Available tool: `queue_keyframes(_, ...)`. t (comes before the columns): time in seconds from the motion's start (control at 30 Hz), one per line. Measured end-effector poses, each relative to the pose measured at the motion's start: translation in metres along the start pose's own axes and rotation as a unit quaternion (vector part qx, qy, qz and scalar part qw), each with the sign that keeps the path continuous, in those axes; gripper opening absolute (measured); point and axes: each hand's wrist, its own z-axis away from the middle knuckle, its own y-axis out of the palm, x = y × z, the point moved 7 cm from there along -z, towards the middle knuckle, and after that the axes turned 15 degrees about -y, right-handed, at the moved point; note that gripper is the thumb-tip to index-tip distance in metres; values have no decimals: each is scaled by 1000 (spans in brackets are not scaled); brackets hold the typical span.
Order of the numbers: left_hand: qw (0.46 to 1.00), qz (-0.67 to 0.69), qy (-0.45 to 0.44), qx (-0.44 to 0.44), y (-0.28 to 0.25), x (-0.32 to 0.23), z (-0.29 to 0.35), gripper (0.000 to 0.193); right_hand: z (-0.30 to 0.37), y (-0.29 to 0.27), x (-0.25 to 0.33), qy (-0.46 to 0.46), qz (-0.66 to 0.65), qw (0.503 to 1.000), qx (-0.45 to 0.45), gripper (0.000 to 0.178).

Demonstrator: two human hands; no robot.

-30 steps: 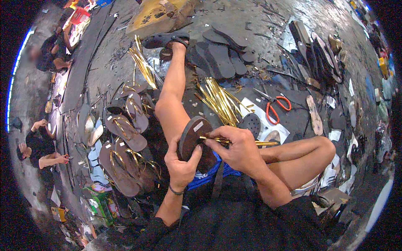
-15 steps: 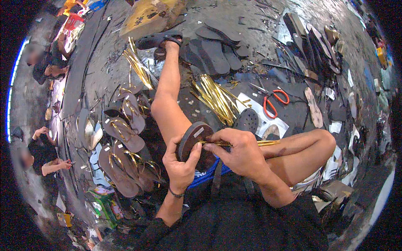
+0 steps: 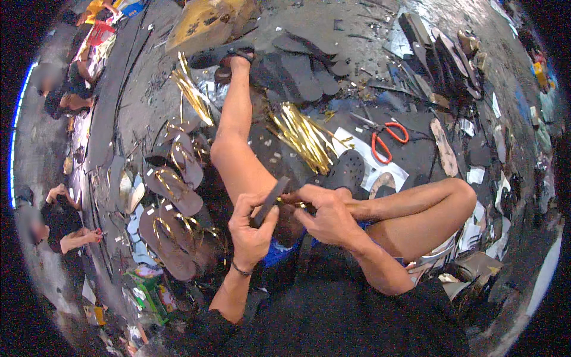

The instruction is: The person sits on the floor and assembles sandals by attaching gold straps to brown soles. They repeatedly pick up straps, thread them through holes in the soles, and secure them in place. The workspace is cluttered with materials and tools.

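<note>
Between thumb and fingers, my left hand (image 3: pixel 247 238) grips a dark brown sandal sole (image 3: pixel 273 201), turned nearly edge-on above my lap. Close to its right side, my right hand (image 3: pixel 330 215) is closed in a pinch on a gold strap (image 3: pixel 302 205). Only a glint of the strap shows; fingers cover the rest and where it meets the sole. Finished-looking brown thong sandals with gold straps (image 3: pixel 169 247) lie to the left of my bent leg. Past my hands, a bundle of gold strips (image 3: pixel 303 140) rests on the ground.
Red-handled cutters (image 3: pixel 389 143) and white paper (image 3: pixel 383 175) lie right of the gold strips. Dark soles (image 3: pixel 291 77) are spread farther off, beside a yellowish block (image 3: pixel 211 24). More soles stand at far right (image 3: pixel 449 59). Other people sit at the left (image 3: pixel 65 223).
The sole has turned from showing its broad face to nearly edge-on. My right hand has shifted slightly left, and the gold ends that stuck out past it no longer show.
</note>
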Motion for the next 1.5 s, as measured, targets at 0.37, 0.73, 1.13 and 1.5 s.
queue_keyframes(0.37, 999, 22, 18, 30, 21, -9, 7, 24, 15, -14, -19, 85, 56, 988, 112, 32)
queue_keyframes(0.73, 999, -16, -38, 27, 64, 36, -3, 29, -8, -63, -7, 0, 278, 958, 71, 22)
queue_keyframes(1.13, 867, 391, -264, 160, 48, 55, -29, 47, 19, -84, -61, 83, 180, 969, -148, 13)
queue_keyframes(1.5, 977, 180, -63, 95, 60, -6, -26, 49, -5, -54, -27, 158, -96, 980, -74, 18)
